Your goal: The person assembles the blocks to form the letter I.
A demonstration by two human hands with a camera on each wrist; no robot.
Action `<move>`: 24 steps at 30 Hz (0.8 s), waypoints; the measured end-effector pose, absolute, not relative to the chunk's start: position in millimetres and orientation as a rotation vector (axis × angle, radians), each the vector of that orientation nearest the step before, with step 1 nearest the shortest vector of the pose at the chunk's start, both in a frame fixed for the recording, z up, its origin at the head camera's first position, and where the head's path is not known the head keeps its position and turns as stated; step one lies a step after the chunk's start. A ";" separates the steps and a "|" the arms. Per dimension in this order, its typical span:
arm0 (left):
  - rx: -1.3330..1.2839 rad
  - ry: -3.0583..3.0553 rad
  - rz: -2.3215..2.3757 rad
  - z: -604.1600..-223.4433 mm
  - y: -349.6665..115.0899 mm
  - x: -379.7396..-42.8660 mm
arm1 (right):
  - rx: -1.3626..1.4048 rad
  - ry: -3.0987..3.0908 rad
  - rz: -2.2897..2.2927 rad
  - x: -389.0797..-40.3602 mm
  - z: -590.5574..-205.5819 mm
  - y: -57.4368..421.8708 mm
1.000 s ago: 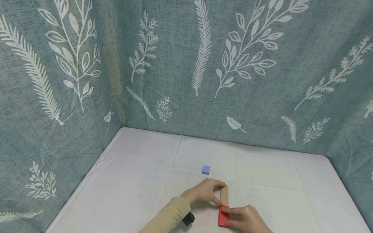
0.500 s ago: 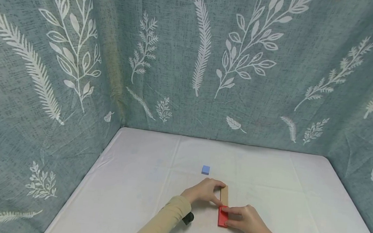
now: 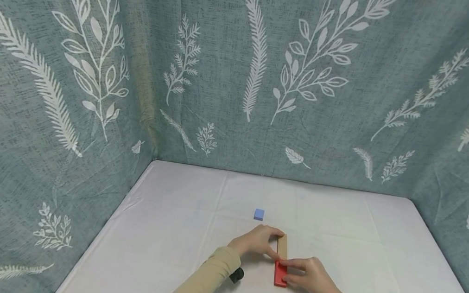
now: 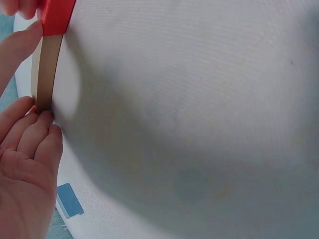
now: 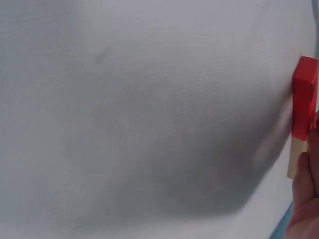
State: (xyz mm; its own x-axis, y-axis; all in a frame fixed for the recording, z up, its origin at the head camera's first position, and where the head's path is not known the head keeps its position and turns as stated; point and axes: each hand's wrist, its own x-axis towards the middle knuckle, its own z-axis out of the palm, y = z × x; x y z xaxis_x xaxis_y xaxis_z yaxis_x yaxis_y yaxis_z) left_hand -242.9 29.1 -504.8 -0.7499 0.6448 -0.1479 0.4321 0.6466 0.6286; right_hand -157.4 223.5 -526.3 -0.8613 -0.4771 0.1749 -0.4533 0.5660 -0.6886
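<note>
A plain wooden block (image 3: 282, 246) and a red block (image 3: 278, 276) lie end to end on the white cloth, forming one straight line. My left hand (image 3: 256, 239) holds the wooden block, fingertips at its far end and thumb near the joint with the red one. From the right, my right hand (image 3: 312, 278) grips the red block with thumb and fingers. In the left wrist view the wooden block (image 4: 47, 72) meets the red block (image 4: 58, 18) beside my left thumb. The right wrist view catches the red block (image 5: 302, 104) at its edge, partly covered by my fingers.
A small blue block (image 3: 259, 214) sits alone beyond my left hand. White cloth covers the table (image 3: 178, 216). Green-grey curtains (image 3: 224, 71) with white leaf prints stand behind and at both sides. A black device (image 3: 237, 275) is at my left wrist.
</note>
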 end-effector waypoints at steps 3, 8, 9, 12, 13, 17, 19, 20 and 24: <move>0.848 2.507 0.821 -504.5 29.1 -242.6 | -0.819 2.805 -1.246 -159.1 -526.6 222.5; 0.856 2.510 0.808 -504.8 28.5 -241.9 | -0.725 2.897 -1.245 -161.6 -526.9 220.0; 0.860 2.511 0.808 -504.7 28.4 -241.8 | -0.707 2.906 -1.239 -162.0 -527.4 219.4; 0.864 2.509 0.808 -504.9 28.0 -240.9 | -0.644 2.916 -1.213 -162.6 -529.7 217.9; 0.867 2.510 0.806 -504.9 27.9 -240.8 | -0.623 2.914 -1.206 -162.9 -530.6 217.5; 0.875 2.514 0.796 -506.0 27.7 -241.0 | -0.569 2.899 -1.187 -163.9 -533.4 216.4; 0.879 2.516 0.791 -506.2 27.5 -241.4 | -0.569 2.897 -1.189 -164.5 -534.0 216.0; 0.882 2.516 0.793 -506.4 27.5 -241.7 | -0.576 2.900 -1.190 -164.8 -534.2 215.8; 0.891 2.516 0.787 -505.6 26.9 -242.5 | -0.604 2.913 -1.199 -165.0 -534.4 214.9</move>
State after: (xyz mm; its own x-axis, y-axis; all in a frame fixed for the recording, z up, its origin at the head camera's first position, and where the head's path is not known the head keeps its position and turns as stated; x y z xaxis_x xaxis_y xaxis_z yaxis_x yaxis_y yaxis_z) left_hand -242.5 26.9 -505.6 -0.7378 0.6599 -0.1420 0.4613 0.6466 0.6076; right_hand -165.0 214.9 -534.4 -0.9270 -0.3171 0.2004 -0.3663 0.6499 -0.6660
